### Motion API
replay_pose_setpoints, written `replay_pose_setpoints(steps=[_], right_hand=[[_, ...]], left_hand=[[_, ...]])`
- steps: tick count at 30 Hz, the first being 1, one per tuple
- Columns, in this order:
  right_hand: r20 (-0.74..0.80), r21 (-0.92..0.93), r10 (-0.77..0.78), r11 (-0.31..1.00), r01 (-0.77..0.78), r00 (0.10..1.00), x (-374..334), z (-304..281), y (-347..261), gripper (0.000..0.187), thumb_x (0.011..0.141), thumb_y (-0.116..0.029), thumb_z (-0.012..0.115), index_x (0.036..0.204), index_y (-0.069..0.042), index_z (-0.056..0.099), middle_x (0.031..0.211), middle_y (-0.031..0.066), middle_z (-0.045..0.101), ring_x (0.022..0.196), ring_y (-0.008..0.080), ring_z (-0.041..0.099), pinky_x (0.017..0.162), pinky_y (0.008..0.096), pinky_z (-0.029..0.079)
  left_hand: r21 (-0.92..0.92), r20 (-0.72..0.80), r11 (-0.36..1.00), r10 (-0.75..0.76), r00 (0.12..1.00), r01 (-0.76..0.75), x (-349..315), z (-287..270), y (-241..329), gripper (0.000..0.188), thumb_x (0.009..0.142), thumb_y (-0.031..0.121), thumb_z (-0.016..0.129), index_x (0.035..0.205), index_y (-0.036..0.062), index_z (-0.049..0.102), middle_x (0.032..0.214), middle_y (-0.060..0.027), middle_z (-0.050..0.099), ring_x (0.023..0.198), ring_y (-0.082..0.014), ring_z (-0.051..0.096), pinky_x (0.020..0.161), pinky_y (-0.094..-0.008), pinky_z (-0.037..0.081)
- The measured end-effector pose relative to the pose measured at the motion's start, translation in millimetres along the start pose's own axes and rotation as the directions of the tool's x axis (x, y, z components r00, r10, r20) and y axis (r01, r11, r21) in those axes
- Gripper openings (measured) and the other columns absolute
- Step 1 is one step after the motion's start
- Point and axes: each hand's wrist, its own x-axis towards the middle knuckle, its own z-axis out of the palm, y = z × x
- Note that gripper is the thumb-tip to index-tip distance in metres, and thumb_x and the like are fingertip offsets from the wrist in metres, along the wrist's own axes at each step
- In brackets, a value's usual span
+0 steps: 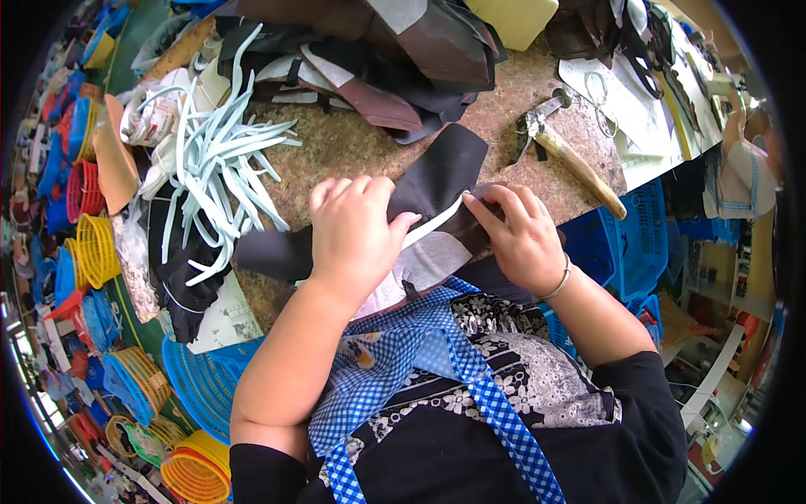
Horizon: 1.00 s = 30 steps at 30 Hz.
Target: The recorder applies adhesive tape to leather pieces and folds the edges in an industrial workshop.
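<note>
A dark leather piece (441, 172) with a grey fabric lining (432, 262) lies at the table's near edge, partly against my apron. Along it runs a pale foam strip (435, 223), slightly curved. My left hand (357, 239) has its fingers curled over the leather, the thumb beside the strip's lower end. At the strip's upper end, my right hand (522, 239) pinches between thumb and forefinger. The leather beneath both palms is hidden. A heap of loose pale strips (222, 160) sits left of my left hand.
A hammer (579, 164) with a wooden handle rests right of the work. Stacked dark leather pieces (403, 67) cover the table's far side, beside a yellow block (514, 21). Blue plastic baskets (634, 244) stand off the right edge; yellow baskets (98, 252) are at far left.
</note>
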Motion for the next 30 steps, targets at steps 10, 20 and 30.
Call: replay_pose_setpoints(steps=[10,20,30], right_hand=[[0.151,0.829,0.323,0.473,-0.298,0.934,-7.3,-6.1,27.2,0.040,0.083,-0.033,0.077,0.097,0.002,0.067,0.111,0.0208,0.057,0.101,0.0345,0.058,0.087,0.0404,0.048],[-0.231,0.190,0.238,0.962,-0.196,0.943,-0.5,4.8,13.8,0.030,0.076,-0.007,0.074,0.101,0.003,0.062,0.114,0.0172,0.062,0.101,0.0321,0.062,0.084,0.0378,0.051],[0.060,0.424,-0.148,0.899,0.109,0.987,15.1,-1.9,-3.3,0.053,0.072,-0.020,0.079,0.119,0.000,0.063,0.122,0.0140,0.062,0.112,0.0327,0.059,0.095,0.0400,0.050]], left_hand=[[0.186,0.016,0.808,0.567,0.824,-0.559,-47.5,32.0,27.3,0.018,0.082,0.017,0.056,0.086,-0.0004,0.061,0.118,-0.0244,0.064,0.114,-0.0345,0.061,0.093,-0.0433,0.047],[0.295,0.155,0.762,0.557,0.816,-0.576,-41.8,29.0,35.3,0.022,0.082,0.018,0.055,0.092,-0.0004,0.062,0.116,-0.0230,0.065,0.113,-0.0334,0.061,0.092,-0.0420,0.048],[0.291,0.229,0.951,0.034,0.973,-0.102,-32.5,-7.8,8.6,0.039,0.066,0.015,0.076,0.103,0.0076,0.065,0.094,-0.0040,0.064,0.089,-0.0243,0.061,0.079,-0.0416,0.042]])
